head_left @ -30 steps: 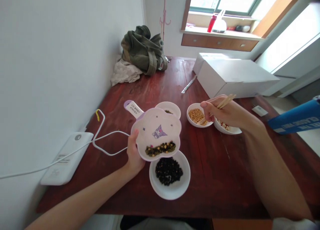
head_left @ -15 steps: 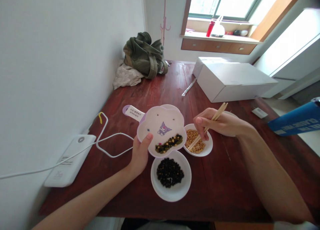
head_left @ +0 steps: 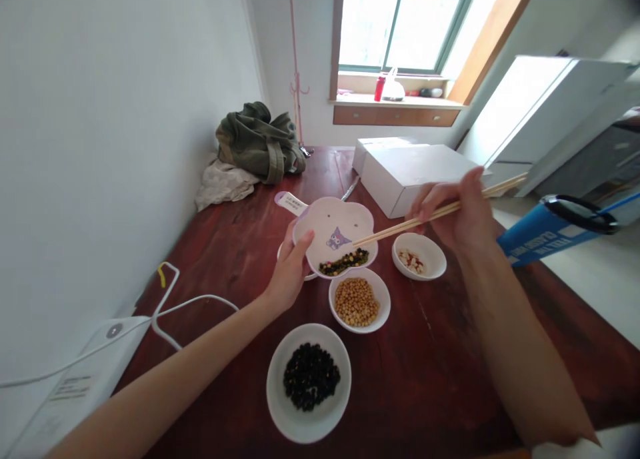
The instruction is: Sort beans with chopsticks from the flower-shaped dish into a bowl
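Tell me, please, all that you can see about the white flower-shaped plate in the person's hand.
The white flower-shaped plate looks plastic, with a printed purple cartoon figure and a lilac-edged labelled handle tab. A strip of dark and yellow grains lies along its lower edge. The left hand grips its rim, holding it tilted above the red wooden table; thin wooden chopsticks reach over it.

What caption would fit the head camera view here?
Left hand holds a tilted flower-shaped plate of beans while the right hand points chopsticks at it, beside white bowls on a red table.

Chopsticks [head_left: 415, 220] out of soybean bowl [head_left: 356, 302]; tips now over flower plate [head_left: 320, 226].
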Motion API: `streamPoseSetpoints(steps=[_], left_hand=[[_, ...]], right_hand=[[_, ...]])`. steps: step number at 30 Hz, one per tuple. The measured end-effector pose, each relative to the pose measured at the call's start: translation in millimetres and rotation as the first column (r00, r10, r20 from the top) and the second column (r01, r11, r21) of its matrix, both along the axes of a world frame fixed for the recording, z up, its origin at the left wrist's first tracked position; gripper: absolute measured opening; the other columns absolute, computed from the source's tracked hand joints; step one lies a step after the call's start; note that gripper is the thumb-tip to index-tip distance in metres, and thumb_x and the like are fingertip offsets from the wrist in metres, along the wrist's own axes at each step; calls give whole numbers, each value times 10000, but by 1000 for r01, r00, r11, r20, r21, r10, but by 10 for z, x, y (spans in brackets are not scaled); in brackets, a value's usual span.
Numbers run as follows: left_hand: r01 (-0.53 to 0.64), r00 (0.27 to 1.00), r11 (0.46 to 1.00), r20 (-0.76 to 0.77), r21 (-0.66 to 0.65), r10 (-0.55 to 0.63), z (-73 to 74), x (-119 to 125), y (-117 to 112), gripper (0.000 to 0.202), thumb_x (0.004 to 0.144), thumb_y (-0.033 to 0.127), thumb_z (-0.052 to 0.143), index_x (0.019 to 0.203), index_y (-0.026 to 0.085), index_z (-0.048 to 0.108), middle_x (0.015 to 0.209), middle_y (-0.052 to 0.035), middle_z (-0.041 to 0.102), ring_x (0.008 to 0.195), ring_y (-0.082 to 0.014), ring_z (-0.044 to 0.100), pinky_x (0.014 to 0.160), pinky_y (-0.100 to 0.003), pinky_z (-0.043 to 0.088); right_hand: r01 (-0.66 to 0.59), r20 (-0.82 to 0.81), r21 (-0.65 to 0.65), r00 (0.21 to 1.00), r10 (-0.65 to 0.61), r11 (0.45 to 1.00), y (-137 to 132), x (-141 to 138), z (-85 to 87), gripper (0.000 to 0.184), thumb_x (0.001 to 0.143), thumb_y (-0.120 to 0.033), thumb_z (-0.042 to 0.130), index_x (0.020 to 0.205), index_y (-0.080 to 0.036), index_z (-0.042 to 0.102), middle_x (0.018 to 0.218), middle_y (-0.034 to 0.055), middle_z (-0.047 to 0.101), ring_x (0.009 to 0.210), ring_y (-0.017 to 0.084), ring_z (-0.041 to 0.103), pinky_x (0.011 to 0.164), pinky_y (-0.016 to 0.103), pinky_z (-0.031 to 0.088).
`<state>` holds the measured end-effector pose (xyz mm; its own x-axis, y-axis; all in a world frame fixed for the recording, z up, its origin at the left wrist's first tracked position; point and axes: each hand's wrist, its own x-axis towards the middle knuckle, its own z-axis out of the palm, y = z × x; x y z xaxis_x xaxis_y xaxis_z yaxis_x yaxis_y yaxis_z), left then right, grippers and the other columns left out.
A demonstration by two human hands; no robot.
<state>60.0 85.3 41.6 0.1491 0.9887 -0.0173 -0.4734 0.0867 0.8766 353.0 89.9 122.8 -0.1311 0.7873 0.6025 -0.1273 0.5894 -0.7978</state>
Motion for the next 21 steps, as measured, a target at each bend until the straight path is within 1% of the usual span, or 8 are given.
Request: streamPoseSetpoints(steps=[1,3,7,9,12,16,19,21], left_hand=[[36,999,999,25,-30,-35,11,83,52,743,920,479,941,1582,292,658,1420,-74,840,1338,-354,790,1136,-519,684],[93,994,993,69,-75,-88,-2,230,115,761,925,466,946,1596,295,631,1392,-71,845,1256,-330,818,1079,-501,711],[169,980,977,128,-133,-152,-94,421,125,794,924,436,974,1610,298,600,1365,-63,852,1177,-288,837,1047,-449,719],[203,973,971,139,-124,-185,-131,460,113,791,919,450,985,1598,290,613,1331,-61,861,1178,-284,837,1044,-433,716],[245,963,966,130,-80,-234,-173,469,110,797,908,469,995,1593,291,626,1277,-54,871,1169,-280,836,1024,-415,713],[222,973,974,70,-39,-219,-244,460,109,766,896,518,993,1539,267,661,1224,-54,873,1139,-281,834,961,-377,705],[180,983,983,29,-38,-179,-304,474,91,749,900,603,967,1499,248,691,1230,-66,873,1133,-289,829,926,-368,695],[149,989,989,16,-24,-149,-336,489,78,756,906,652,946,1497,247,706,1248,-72,871,1157,-295,819,938,-373,685]], right_hand=[[15,10,-33,1000,-15,999,36,29,-52,831,1059,-872,642,612,-199,836,604,76,696,490,165,678,391,271,490],[43,34,-71,999,-41,997,72,78,-163,844,1046,-880,651,604,-184,834,593,86,700,474,165,664,368,258,462],[112,-1,-106,994,-113,988,-22,100,-431,826,1051,-845,680,563,-190,799,591,97,715,444,166,624,355,262,429],[145,-12,-103,989,-147,984,-124,92,-590,781,1066,-801,701,603,-183,822,625,102,745,422,153,597,364,266,426],[187,-31,-105,981,-191,977,-271,100,-813,707,1053,-764,755,662,-184,856,655,100,768,422,148,600,374,263,418],[211,-67,-119,973,-220,970,-363,138,-997,661,1076,-718,756,691,-193,871,663,94,773,445,154,632,395,260,463],[203,-87,-140,972,-217,969,-372,137,-1052,683,1088,-715,738,654,-200,848,637,94,760,479,183,677,416,277,523],[197,-99,-158,972,-214,968,-376,112,-1077,702,1081,-730,737,628,-201,833,606,90,738,491,197,697,416,280,536]])
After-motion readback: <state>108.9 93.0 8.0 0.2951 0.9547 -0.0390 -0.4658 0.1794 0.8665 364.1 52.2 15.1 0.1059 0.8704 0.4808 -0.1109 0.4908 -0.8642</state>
